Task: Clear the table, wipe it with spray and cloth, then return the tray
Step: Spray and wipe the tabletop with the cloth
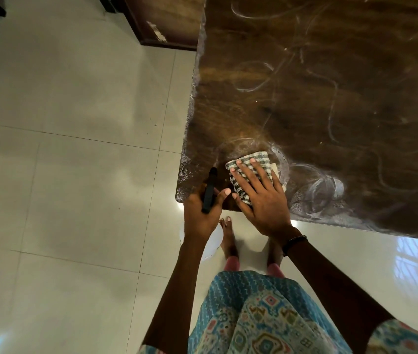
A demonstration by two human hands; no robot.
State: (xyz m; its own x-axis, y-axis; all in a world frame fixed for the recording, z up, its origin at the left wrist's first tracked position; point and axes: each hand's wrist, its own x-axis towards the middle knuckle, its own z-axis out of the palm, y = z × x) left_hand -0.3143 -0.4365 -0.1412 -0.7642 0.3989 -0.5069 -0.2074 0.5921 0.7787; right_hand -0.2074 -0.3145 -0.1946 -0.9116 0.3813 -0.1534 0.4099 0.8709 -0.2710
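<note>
A dark brown table (pixel 317 80) fills the upper right, its top streaked with pale wet swirls. At its near left corner my right hand (pixel 261 198) lies flat, fingers spread, pressing a folded green-and-white checked cloth (pixel 251 162) onto the surface. Just left of it, at the table's corner edge, my left hand (pixel 200 213) grips a spray bottle by its black trigger head (pixel 209 190); the translucent white body (pixel 211 244) hangs below my wrist, mostly hidden. No tray is in view.
Glossy white floor tiles (pixel 75 175) spread to the left and below. A dark wooden cabinet base (pixel 162 24) stands beyond the table's far left corner. My bare feet (pixel 228 236) stand close to the table's near edge.
</note>
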